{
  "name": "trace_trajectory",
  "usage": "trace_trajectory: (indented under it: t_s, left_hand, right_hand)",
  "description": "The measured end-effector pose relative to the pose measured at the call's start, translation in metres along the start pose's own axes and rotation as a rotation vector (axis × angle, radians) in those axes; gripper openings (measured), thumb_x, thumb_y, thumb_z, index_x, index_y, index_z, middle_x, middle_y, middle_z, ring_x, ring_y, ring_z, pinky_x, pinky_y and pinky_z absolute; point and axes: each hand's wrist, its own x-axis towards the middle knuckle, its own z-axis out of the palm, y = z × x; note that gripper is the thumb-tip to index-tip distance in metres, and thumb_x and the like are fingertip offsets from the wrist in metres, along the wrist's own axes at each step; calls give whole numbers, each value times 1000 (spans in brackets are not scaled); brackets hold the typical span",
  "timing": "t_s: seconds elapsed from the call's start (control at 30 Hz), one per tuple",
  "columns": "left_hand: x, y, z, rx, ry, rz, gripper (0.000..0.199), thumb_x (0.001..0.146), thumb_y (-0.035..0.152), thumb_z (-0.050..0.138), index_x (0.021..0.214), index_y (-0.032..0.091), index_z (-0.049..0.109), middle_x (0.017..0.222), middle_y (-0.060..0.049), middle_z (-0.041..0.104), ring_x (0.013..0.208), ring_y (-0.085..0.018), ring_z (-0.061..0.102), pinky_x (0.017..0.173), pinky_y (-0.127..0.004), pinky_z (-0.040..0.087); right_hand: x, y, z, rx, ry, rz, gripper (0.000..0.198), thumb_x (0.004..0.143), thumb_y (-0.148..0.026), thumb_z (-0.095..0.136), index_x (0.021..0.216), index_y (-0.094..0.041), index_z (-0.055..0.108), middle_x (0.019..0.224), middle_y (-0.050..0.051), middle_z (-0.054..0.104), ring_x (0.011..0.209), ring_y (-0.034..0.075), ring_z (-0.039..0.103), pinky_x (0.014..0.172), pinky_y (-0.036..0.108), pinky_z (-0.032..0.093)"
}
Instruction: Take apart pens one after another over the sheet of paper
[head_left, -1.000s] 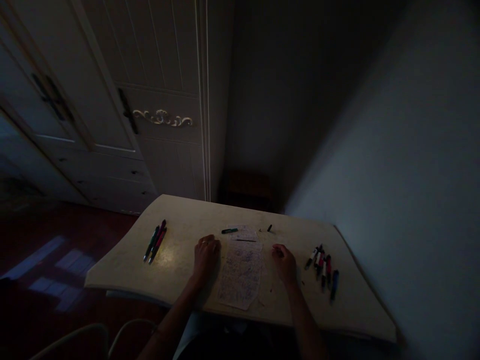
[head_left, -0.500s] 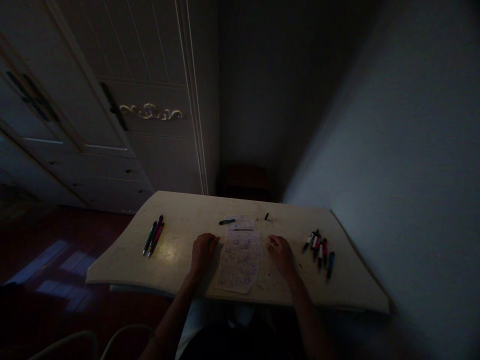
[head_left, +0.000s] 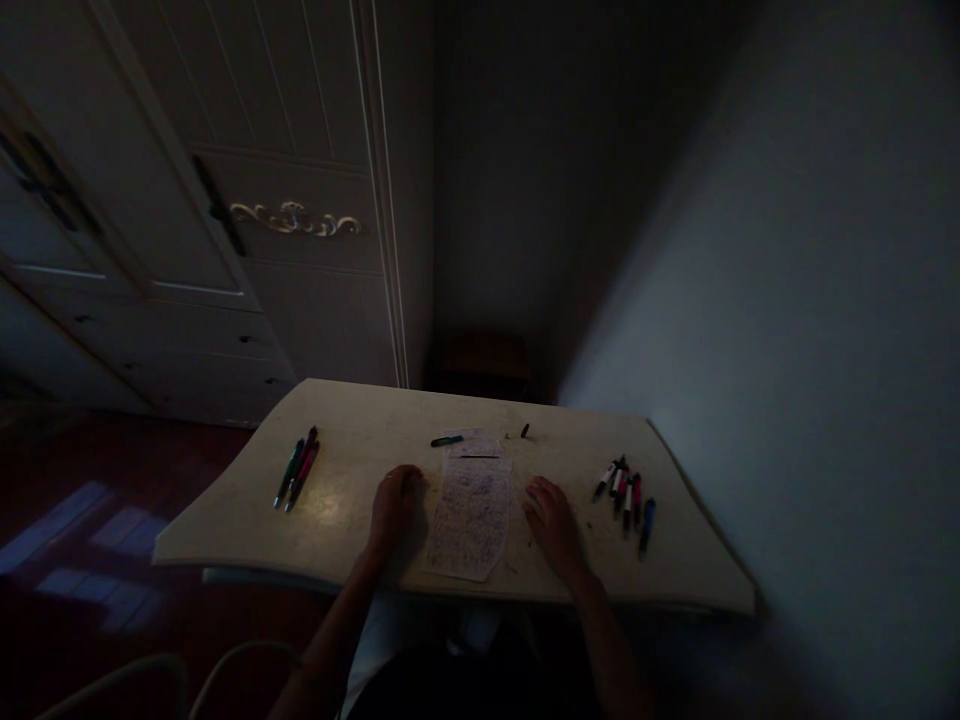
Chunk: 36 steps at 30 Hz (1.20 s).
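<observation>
- Head view: both forearms reach over the near edge of the table (head_left: 367,415), one hand on either side of the scribbled paper (head_left: 471,520).
- Left hand (head_left: 393,505): back up, fingers curled, just left of the paper; whether anything sits under them I cannot tell.
- Right hand (head_left: 553,515): back up, fingers loosely spread and relaxed, nothing visible in its grasp, just right of the paper.
- Paper: mid-table, long axis running from near edge to far.
- One green pen part (head_left: 447,441) and one thin dark rod (head_left: 478,457): both crosswise at the paper's far end.
- One small dark piece (head_left: 525,431): beyond the right hand.
- Three pens at left (head_left: 296,470): side by side, silvery ends toward the near edge.
- Pens at right (head_left: 628,505): about six, partly overlapping, roughly near-to-far; exact count unclear.
</observation>
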Motion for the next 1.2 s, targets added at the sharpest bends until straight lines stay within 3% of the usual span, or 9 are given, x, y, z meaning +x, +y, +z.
trace_trajectory:
  t_s: [0.3, 0.57, 0.83, 1.2]
  left_hand:
    - [1, -3, -4, -26, 135, -27, 21, 86, 30, 48, 92, 22, 66, 96, -10, 72, 91, -26, 66, 86, -43, 52]
    - [1, -3, -1, -5, 81, 47, 20, 83, 28, 53, 88, 21, 70, 92, -10, 72, 92, -26, 65, 86, -41, 52]
    - [3, -2, -1, -92, 48, -62, 22, 82, 33, 56, 89, 19, 72, 95, -9, 74, 89, -23, 68, 84, -38, 54]
    - [2, 1, -3, -102, 15, -94, 21, 79, 32, 59, 90, 21, 71, 98, -9, 74, 93, -24, 68, 88, -40, 53]
  right_hand:
    - [-1, -1, -1, 4, -19, 1, 30, 93, -34, 49, 110, -19, 69, 128, 15, 63, 124, 29, 54, 108, 54, 42]
    - [1, -5, -4, 3, -28, 25, 30, 92, -33, 50, 110, -17, 69, 128, 16, 62, 124, 29, 53, 109, 53, 41]
    - [3, -5, -4, 2, -13, 21, 30, 92, -35, 51, 108, -16, 69, 126, 15, 63, 123, 28, 53, 109, 50, 40]
    - [3, -4, -7, 25, -31, 28, 29, 92, -36, 52, 108, -19, 69, 126, 14, 62, 124, 28, 53, 110, 52, 39]
